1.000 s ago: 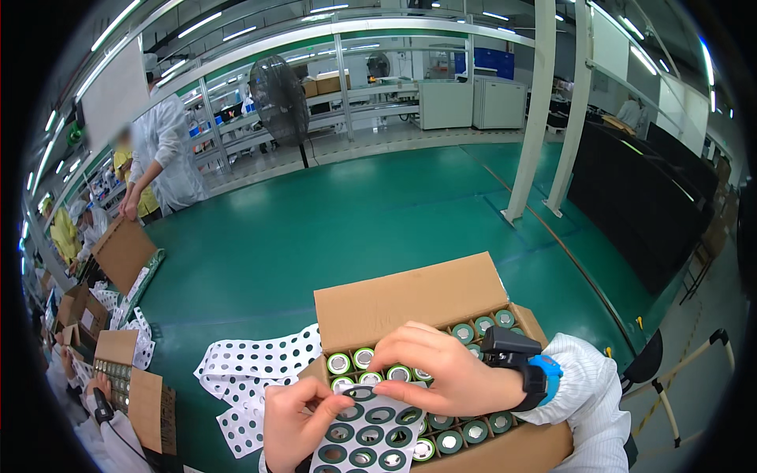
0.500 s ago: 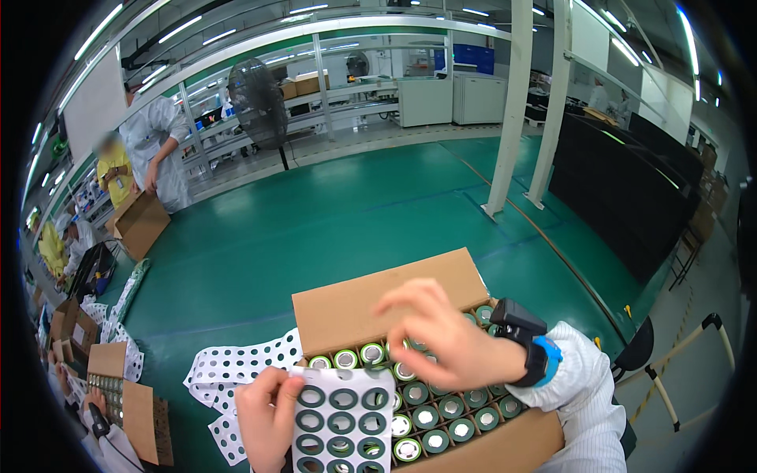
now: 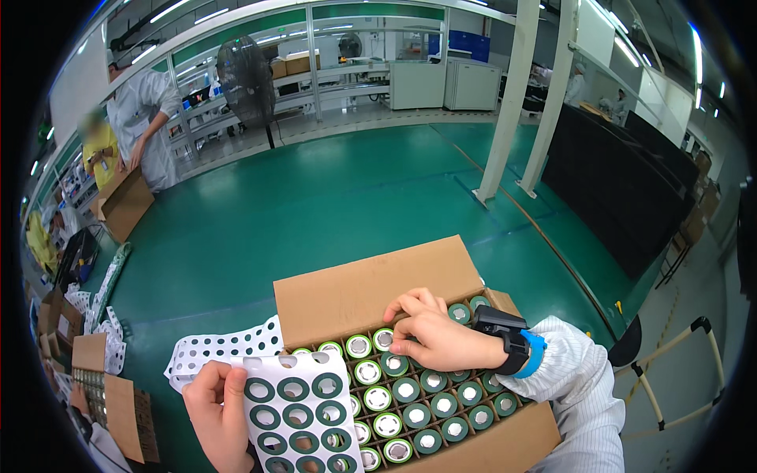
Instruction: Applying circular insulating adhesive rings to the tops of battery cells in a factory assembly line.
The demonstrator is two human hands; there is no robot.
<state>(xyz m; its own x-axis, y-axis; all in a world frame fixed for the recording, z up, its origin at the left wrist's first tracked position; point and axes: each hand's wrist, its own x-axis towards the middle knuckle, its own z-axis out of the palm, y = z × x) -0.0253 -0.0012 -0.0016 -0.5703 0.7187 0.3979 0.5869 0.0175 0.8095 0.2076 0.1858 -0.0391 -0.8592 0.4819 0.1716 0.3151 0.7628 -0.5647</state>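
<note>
My left hand [image 3: 213, 410] pinches the upper left edge of a white sticker sheet [image 3: 246, 364], which carries rows of dark green rings and has blank holes along its top. The sheet hangs over the left side of a cardboard box [image 3: 378, 288] filled with upright cylindrical battery cells [image 3: 387, 425]. Cells on the left show light green rims; many farther right bear dark green rings. My right hand [image 3: 449, 339] rests low over the cells, fingers curled, its thumb at a cell with a dark green ring [image 3: 394, 363]. Whatever lies between those fingertips is hidden.
A strip of punched white sheet [image 3: 213, 355] lies left of the box on the green table [image 3: 315, 205]. Another open carton [image 3: 126, 414] with cells and a co-worker's hand is at lower left. Farther back, a person handles a cardboard box [image 3: 126, 205].
My right hand has come down onto the cells from a raised, blurred position. The left hand and sticker sheet have shifted left, uncovering more cells; the whole view has shifted slightly.
</note>
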